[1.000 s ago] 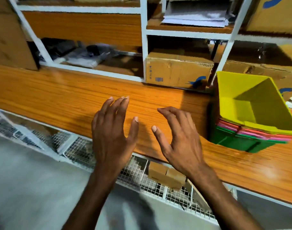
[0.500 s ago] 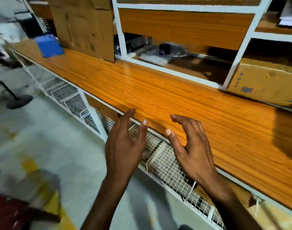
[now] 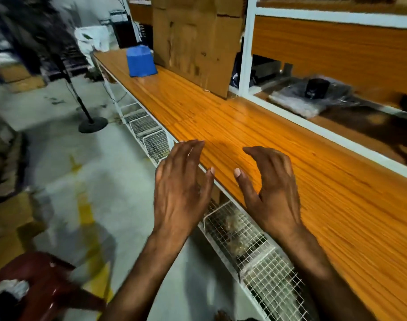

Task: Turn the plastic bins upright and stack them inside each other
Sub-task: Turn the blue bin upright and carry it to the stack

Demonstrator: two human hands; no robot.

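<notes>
A blue plastic bin point(image 3: 140, 60) stands upside down at the far left end of the long wooden counter point(image 3: 255, 144), beside a large cardboard box. My left hand point(image 3: 180, 186) hovers over the counter's front edge, fingers straight and empty. My right hand point(image 3: 270, 188) hangs above the counter with fingers loosely bent, holding nothing. Both hands are far from the blue bin. The stacked yellow, pink and green bins are out of view.
A tall cardboard box point(image 3: 195, 42) leans at the back of the counter. White shelving point(image 3: 246, 47) holds wrapped dark items point(image 3: 313, 96). Wire baskets point(image 3: 255, 251) hang under the counter. A stand base point(image 3: 92, 123) and a red chair point(image 3: 47, 283) sit on the floor.
The view has swung left along the counter: the stacked bins have left the frame and the blue bin has come nearer. Both hands stay raised and empty.
</notes>
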